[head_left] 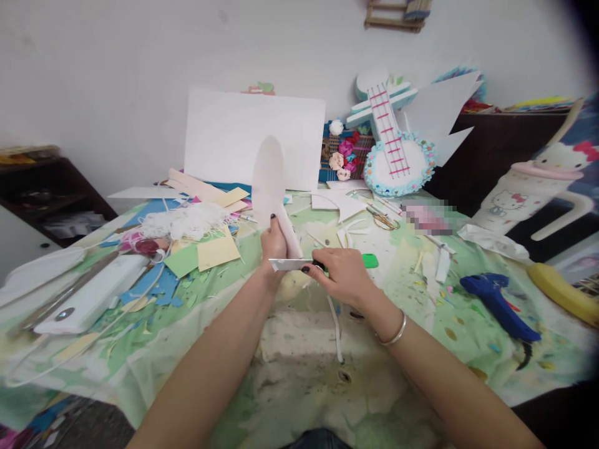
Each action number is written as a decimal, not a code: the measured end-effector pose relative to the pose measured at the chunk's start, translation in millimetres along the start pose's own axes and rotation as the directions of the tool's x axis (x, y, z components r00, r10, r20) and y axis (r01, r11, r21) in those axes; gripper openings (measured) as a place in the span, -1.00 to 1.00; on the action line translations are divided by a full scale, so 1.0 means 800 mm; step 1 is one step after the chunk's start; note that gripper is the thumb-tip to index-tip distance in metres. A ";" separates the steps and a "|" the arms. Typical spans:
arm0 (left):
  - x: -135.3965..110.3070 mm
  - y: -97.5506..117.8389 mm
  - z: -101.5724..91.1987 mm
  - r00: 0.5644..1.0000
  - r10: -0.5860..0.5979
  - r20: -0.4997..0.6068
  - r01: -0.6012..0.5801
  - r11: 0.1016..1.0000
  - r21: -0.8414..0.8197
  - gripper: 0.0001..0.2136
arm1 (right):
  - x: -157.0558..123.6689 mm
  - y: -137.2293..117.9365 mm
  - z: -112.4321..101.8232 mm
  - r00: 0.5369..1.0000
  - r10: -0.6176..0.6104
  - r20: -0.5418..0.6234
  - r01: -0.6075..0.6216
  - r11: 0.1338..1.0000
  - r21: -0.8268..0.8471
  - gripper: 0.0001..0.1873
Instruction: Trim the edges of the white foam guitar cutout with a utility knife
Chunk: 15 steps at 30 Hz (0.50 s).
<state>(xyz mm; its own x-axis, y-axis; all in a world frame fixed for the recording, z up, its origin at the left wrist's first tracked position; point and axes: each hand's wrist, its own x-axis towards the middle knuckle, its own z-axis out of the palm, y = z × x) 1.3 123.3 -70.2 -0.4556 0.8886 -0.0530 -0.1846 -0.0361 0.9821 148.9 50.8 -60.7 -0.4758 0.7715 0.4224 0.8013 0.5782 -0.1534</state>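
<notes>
My left hand (275, 244) is closed around the stem of a white foam piece (269, 178) with an oval top, held upright above the table. My right hand (341, 274) grips a green-handled utility knife (299, 264). Its metal blade points left and lies against the base of the foam piece, just below my left hand's fingers. A thin white strip (336, 327) hangs down under my right hand.
A green spattered cloth (299, 374) covers the table. Paper scraps and white string (191, 221) lie at left with a white power bank (91, 293). A blue glue gun (498, 305) lies at right. A foam guitar (393, 149), scissors (386, 219) and a white sheet (224, 134) stand behind.
</notes>
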 end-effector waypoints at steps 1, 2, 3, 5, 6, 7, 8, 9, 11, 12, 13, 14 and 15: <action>-0.001 0.001 0.001 1.000 -0.015 -0.008 0.015 1.000 0.005 -0.64 | 0.000 0.000 0.000 1.000 0.005 -0.006 -0.005 1.000 -0.005 -0.49; -0.003 0.002 0.002 1.000 -0.025 -0.019 0.025 1.000 0.005 -0.64 | 0.000 0.001 0.000 1.000 0.008 -0.012 -0.008 1.000 -0.008 -0.49; -0.004 0.003 0.003 0.999 -0.029 -0.028 0.029 1.000 0.002 -0.64 | 0.000 0.001 0.000 1.000 0.009 -0.018 -0.010 1.000 -0.011 -0.48; -0.005 0.003 0.005 0.999 -0.031 -0.033 0.031 1.000 -0.005 -0.64 | 0.000 0.002 0.000 1.000 0.008 -0.021 -0.008 1.000 -0.016 -0.48; -0.005 0.003 0.005 0.999 -0.029 -0.028 0.029 1.000 -0.010 -0.64 | 0.000 0.002 0.000 1.000 0.006 -0.018 -0.006 1.000 -0.017 -0.48; -0.005 0.003 0.005 0.999 -0.025 -0.020 0.025 1.000 -0.014 -0.64 | 0.000 0.002 0.000 1.000 0.005 -0.014 -0.005 1.000 -0.018 -0.48; -0.005 0.002 0.004 1.000 -0.020 -0.011 0.019 1.000 -0.015 -0.64 | 0.000 0.002 0.001 1.000 0.005 -0.011 -0.005 1.000 -0.018 -0.48; -0.004 0.001 0.004 1.000 -0.014 -0.006 0.014 1.000 -0.014 -0.64 | 0.000 0.001 0.001 1.000 0.005 -0.008 -0.005 1.000 -0.018 -0.47; -0.003 -0.001 0.003 1.000 -0.007 -0.003 0.007 1.000 -0.005 -0.64 | 0.000 0.001 0.001 1.000 0.001 -0.009 -0.001 1.000 -0.018 -0.46; -0.003 -0.003 0.002 1.000 -0.007 0.000 0.007 1.000 0.002 -0.64 | 0.000 0.001 0.001 1.000 -0.002 -0.009 0.002 1.000 -0.020 -0.46; -0.002 -0.004 0.002 1.000 -0.006 0.007 0.006 1.000 0.006 -0.63 | 0.000 0.001 0.001 1.000 -0.005 -0.011 0.004 1.000 -0.023 -0.46; -0.002 -0.006 0.002 1.000 0.002 0.017 -0.002 1.000 0.002 -0.62 | 0.000 0.001 0.001 1.000 -0.008 -0.012 0.007 1.000 -0.028 -0.46; -0.001 -0.009 0.002 0.999 0.014 0.030 -0.014 1.000 -0.005 -0.61 | -0.001 0.001 0.001 1.000 -0.012 -0.013 0.011 0.999 -0.032 -0.47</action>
<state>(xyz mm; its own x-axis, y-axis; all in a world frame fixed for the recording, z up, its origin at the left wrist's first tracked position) 4.0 123.5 -76.6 -0.4315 0.9015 -0.0338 -0.1829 -0.0508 0.9818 149.3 50.8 -61.7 -0.4807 0.7612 0.4354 0.8071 0.5782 -0.1196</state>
